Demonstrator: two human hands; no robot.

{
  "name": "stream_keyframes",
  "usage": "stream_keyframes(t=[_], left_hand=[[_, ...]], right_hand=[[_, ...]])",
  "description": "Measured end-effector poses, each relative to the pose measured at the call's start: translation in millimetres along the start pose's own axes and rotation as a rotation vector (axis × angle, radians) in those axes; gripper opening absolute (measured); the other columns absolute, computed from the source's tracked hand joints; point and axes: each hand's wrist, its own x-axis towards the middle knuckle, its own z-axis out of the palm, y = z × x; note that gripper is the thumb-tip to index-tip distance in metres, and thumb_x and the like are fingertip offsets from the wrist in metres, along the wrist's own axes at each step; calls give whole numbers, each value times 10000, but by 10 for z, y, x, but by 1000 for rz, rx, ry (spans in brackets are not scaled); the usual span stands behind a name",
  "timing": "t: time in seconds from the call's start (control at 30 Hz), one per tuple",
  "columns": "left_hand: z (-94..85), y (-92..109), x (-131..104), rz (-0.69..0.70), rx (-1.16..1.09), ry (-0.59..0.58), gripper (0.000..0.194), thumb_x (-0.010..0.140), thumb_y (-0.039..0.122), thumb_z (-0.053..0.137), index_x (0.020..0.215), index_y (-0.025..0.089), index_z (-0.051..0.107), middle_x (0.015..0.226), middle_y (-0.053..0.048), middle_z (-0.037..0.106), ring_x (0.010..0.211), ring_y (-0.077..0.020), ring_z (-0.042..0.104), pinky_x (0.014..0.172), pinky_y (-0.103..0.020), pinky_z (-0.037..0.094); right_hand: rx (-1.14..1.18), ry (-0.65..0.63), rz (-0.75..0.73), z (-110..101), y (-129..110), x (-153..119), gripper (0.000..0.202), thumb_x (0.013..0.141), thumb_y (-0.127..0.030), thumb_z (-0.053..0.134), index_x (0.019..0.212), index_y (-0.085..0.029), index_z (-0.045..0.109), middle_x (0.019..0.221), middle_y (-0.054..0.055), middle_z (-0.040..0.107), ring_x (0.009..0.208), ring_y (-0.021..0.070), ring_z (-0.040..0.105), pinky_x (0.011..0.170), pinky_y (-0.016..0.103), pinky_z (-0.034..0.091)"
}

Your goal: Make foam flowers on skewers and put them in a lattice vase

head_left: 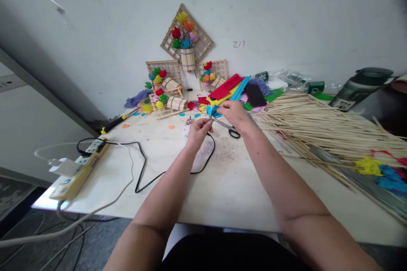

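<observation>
One blue flower below handwritten "217"

A bright blue flower with ruffled petals is held between the left hand and right hand.

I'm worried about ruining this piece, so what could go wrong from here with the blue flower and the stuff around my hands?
The blue flower, held between the left hand and right hand, looks delicate, so a hard pinch might crumple it. The black cord runs beneath the left forearm; moving that arm could drag it. The scissors lie close to the right wrist, so a careless shift might knock them.
</observation>
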Motion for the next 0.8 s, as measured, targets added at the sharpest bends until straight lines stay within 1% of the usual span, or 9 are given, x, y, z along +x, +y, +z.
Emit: stream_keyframes(t=[0.07, 0.13, 0.3, 0.4, 0.5, 0.57, 0.67, 0.73, 0.8], left_hand=[[-1, -1, -12, -4, -41, -47, 308, 694, 413, 649, 782, 118, 632, 529, 28, 524, 416, -21, 300, 413, -188, 182], [-3, 9, -28, -27, -127, -117, 330, 710, 407, 643, 865, 116, 632, 560, 18, 540, 420, -18, 305, 409, -181, 176], [-14, 65, -75, -116, -366, -328, 388, 744, 400, 621, 988, 98, 604, 610, -11, 567, 418, -17, 311, 393, -165, 184], [-22, 77, -97, -189, -451, -438, 392, 750, 392, 620, 1004, 95, 595, 600, -17, 570, 403, -21, 309, 373, -159, 190], [-33, 59, -101, -235, -498, -507, 352, 765, 398, 602, 953, 100, 604, 525, 5, 533, 362, -16, 246, 344, -152, 138], [-39, 47, -95, -240, -498, -519, 327, 773, 397, 593, 914, 103, 606, 482, 21, 505, 345, -10, 198, 339, -150, 98], [-31, 50, -89, -223, -473, -491, 318, 771, 402, 594, 881, 103, 601, 463, 24, 497, 341, -11, 194, 343, -154, 84], [-6, 68, -92, -201, -452, -451, 321, 766, 409, 597, 868, 105, 596, 459, 26, 499, 341, -12, 198, 345, -158, 86], [34, 89, -100, -163, -429, -381, 324, 761, 421, 598, 844, 107, 589, 454, 29, 498, 341, -11, 201, 351, -161, 90]], right_hand=[[-7, 3, -6, -6, 18, 10, 150, 601, -242, 485, 474, -170, 452, 452, -54, 338, 494, 85, 320, 493, 245, 219], [-9, 9, -20, -20, 40, 26, 148, 601, -245, 491, 477, -166, 477, 455, -52, 347, 498, 86, 325, 499, 248, 226], [30, -22, -128, -81, 72, 58, 144, 613, -246, 501, 513, -152, 544, 516, -34, 445, 544, 97, 389, 536, 250, 272], [64, -67, -199, -110, 61, 56, 136, 620, -237, 501, 537, -152, 568, 583, -18, 515, 599, 109, 444, 572, 248, 309], [58, -100, -231, -130, 42, 43, 135, 628, -229, 497, 540, -156, 570, 613, -11, 531, 617, 114, 460, 585, 250, 323], [35, -114, -240, -142, 35, 41, 137, 635, -227, 502, 539, -157, 571, 618, -8, 533, 620, 117, 464, 595, 254, 334], [-4, -88, -261, -150, 43, 53, 106, 629, -221, 535, 563, -158, 588, 658, 2, 558, 649, 128, 491, 630, 263, 363], [-32, -47, -289, -137, 51, 64, 80, 618, -194, 543, 558, -159, 583, 680, 10, 572, 674, 137, 511, 658, 271, 381], [-55, 16, -310, -104, 52, 69, 85, 611, -156, 527, 536, -165, 567, 702, 17, 583, 703, 144, 528, 691, 281, 395]])
